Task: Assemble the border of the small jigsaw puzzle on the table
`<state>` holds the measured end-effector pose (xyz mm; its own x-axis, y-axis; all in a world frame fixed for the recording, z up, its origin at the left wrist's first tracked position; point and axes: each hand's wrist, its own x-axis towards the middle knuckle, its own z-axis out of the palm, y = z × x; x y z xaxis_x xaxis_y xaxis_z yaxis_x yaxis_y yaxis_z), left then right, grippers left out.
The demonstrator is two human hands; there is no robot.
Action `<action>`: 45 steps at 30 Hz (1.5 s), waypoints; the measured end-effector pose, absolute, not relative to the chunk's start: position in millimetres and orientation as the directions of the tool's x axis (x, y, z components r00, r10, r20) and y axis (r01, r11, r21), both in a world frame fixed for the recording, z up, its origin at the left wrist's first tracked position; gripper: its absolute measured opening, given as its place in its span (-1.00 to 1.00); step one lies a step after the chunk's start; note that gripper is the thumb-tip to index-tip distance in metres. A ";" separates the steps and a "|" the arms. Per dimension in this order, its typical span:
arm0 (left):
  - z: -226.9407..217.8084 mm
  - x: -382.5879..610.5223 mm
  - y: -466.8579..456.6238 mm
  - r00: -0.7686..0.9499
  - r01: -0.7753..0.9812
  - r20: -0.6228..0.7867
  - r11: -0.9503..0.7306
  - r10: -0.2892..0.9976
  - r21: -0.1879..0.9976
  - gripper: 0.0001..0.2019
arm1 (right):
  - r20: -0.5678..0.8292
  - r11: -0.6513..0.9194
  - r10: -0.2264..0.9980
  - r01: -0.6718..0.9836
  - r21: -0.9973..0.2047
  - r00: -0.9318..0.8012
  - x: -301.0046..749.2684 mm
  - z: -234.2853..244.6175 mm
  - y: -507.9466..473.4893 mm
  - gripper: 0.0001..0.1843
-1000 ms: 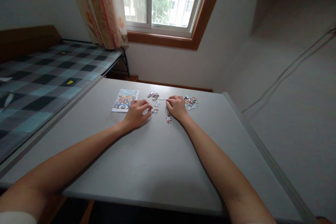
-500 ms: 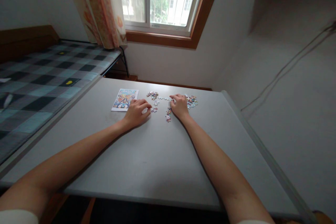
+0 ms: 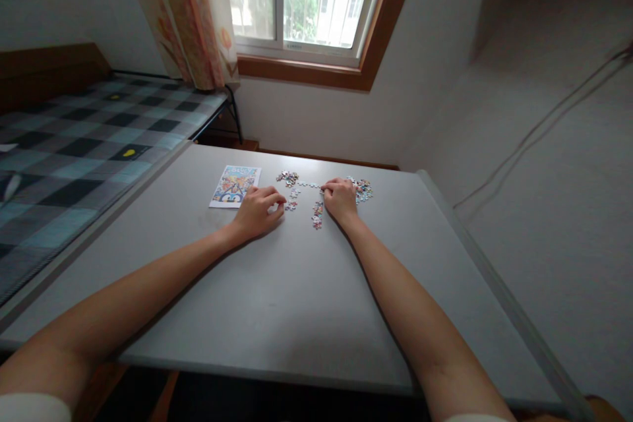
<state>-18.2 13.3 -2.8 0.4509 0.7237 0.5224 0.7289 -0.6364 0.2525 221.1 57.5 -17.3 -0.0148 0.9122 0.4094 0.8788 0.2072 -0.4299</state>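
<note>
My left hand (image 3: 260,212) rests on the table, fingers loosely bent and thumb a little apart, with nothing visible in it. Its fingertips lie beside the left column of joined jigsaw pieces (image 3: 293,199). My right hand (image 3: 340,200) is closed, fingertips together on a puzzle piece at the right end of the top row (image 3: 309,184); the fingers mostly hide that piece. Below them runs the right column of joined pieces (image 3: 317,216). A printed picture sheet (image 3: 235,186) lies behind my left hand, which overlaps its lower right corner.
A small pile of loose pieces (image 3: 287,178) lies at the back left of the puzzle. A larger pile (image 3: 363,189) is right of my right hand. The grey table (image 3: 277,303) stands between a checked bed (image 3: 84,145) and the right wall, below a window (image 3: 316,6).
My right index finger, stretched out to the left before, has drawn in toward the thumb at the top row's end. My left hand stays almost still.
</note>
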 end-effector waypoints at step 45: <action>-4.5 -17.7 13.8 0.455 0.746 0.521 -0.628 0.722 0.220 -0.86 | 0.386 0.275 0.918 0.852 -0.445 -0.094 225.8 -20.0 61.9 -0.70</action>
